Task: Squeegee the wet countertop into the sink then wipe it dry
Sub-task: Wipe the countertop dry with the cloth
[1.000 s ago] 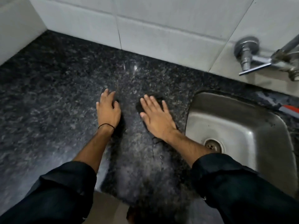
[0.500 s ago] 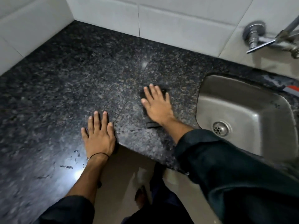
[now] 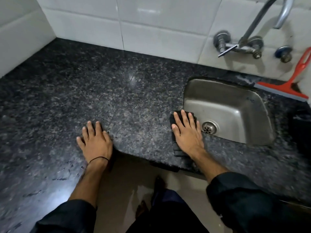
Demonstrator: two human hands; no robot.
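Wiping dry | right hand [image 3: 188, 132] flat, fingers spread, pressing black cloth [image 3: 176, 148] at sink [image 3: 235, 105] rim | left hand [image 3: 96, 140] splayed on surface [image 3: 117, 91], holding nothing | squeegee [image 3: 286, 88] parked behind sink | risk: cloth slipping into basin; droplets front-left missed

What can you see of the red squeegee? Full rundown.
The red squeegee looks like plastic, with a grey blade strip along its head. It stands behind the sink at the back right of the countertop, blade edge down on the granite, handle tilted up against the tiled wall. Neither hand touches it.
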